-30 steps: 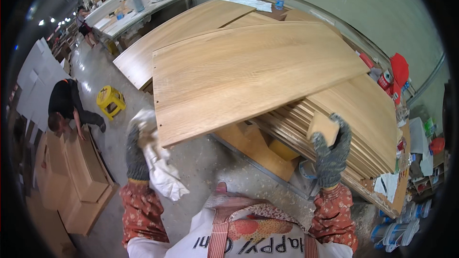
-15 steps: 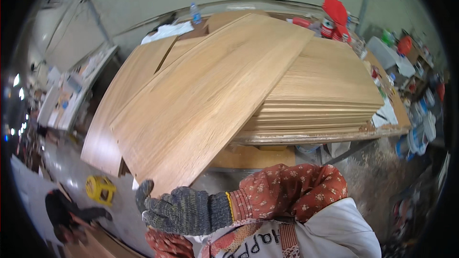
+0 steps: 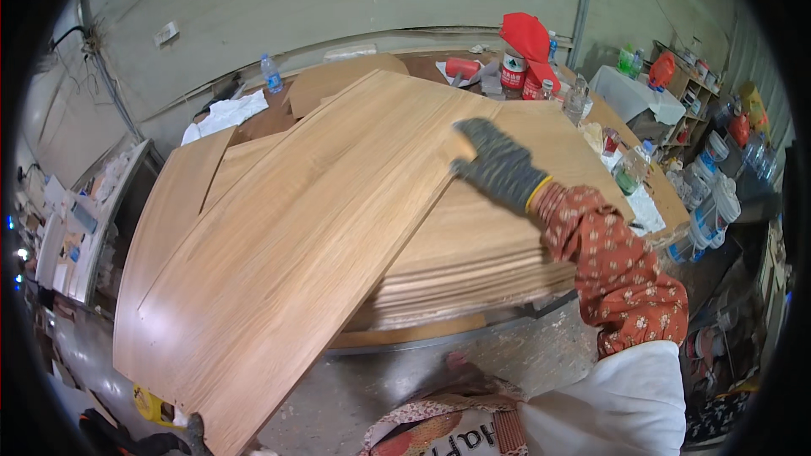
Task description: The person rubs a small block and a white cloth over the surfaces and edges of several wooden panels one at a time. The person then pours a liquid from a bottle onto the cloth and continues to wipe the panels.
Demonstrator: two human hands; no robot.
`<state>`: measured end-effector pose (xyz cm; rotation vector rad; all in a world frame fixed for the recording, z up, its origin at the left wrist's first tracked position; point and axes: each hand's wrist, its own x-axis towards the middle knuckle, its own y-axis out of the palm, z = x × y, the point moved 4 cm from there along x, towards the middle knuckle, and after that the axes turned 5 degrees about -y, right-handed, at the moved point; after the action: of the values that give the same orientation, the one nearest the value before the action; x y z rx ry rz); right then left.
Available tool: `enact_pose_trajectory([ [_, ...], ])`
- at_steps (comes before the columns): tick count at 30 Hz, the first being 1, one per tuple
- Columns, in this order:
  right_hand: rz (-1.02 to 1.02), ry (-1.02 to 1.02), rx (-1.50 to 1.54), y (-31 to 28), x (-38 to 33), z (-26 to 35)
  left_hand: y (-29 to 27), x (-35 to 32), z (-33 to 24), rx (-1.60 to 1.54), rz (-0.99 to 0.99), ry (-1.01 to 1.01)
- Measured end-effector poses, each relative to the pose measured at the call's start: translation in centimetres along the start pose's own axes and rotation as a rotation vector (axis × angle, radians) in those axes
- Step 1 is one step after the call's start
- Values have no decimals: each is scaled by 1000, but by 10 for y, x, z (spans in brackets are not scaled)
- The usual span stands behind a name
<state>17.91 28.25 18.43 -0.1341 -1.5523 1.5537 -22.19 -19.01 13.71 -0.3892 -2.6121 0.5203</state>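
A long wood-grain board lies slantwise over a stack of similar boards, its near end jutting past the stack. My right hand, in a dark grey knitted glove, rests at the board's far right edge. Between its thumb and fingers is a small tan pad, slightly blurred; its exact kind is unclear. At the near left corner, a gloved digit of my left hand presses against the board's edge, with the rest of that hand hidden or out of the picture.
Another board lies under it at left. Behind stand a red-labelled can, a red cap, and a water bottle. Clear buckets stand at right, a yellow stool on the floor at lower left, beside a person in dark clothing.
My right hand has swept from the board's near end to its far right edge, the arm now stretched out. The view has shifted, and my left hand now shows at the near corner.
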Motion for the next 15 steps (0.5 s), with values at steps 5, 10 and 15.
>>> enact_pose_trajectory([
  [5,-127,426,121,-8,47,-169,-4,-10,3,269,-209,66],
  [10,-207,386,265,30,106,-220,-19,-25,7,373,-235,71],
  [15,-249,403,279,63,124,-198,-24,-22,27,326,-184,97],
])
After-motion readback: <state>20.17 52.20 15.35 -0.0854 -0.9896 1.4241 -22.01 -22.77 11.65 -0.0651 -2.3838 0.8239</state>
